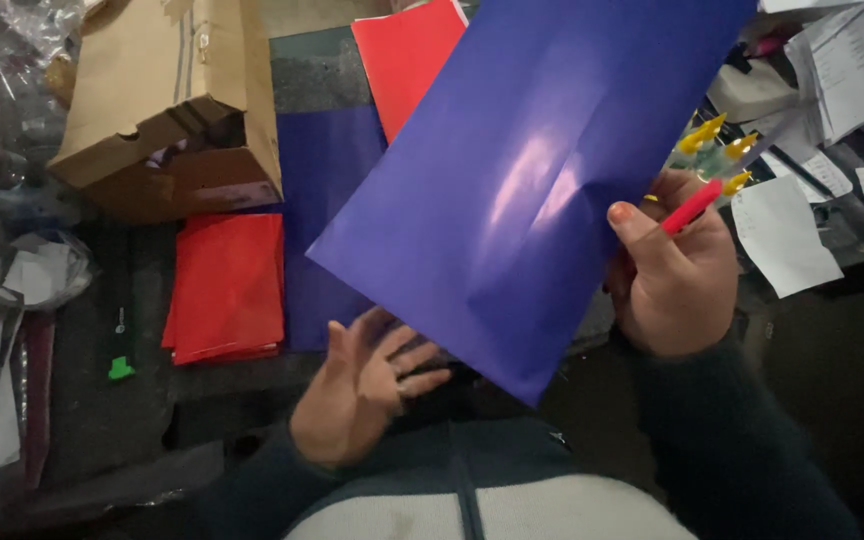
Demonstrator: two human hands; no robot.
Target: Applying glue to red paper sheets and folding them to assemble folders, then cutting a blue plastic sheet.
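Observation:
A large glossy blue paper sheet (pixel 532 180) is held up in front of me, tilted, filling the upper middle of the view. My right hand (pixel 674 275) grips its right edge with the thumb on top, and also holds a red pen-like stick (pixel 693 206). My left hand (pixel 364 388) hovers below the sheet's lower corner, palm up and fingers spread, holding nothing. Both arms wear dark sleeves.
A stack of red sheets (pixel 226 288) and a blue sheet (pixel 324 200) lie on the dark work surface (pixel 102 400). Another red sheet (pixel 407 55) lies farther back. A brown paper bag (pixel 167 100) lies at upper left. White paper slips (pixel 782 235) and yellow-tipped items (pixel 712 140) sit at right.

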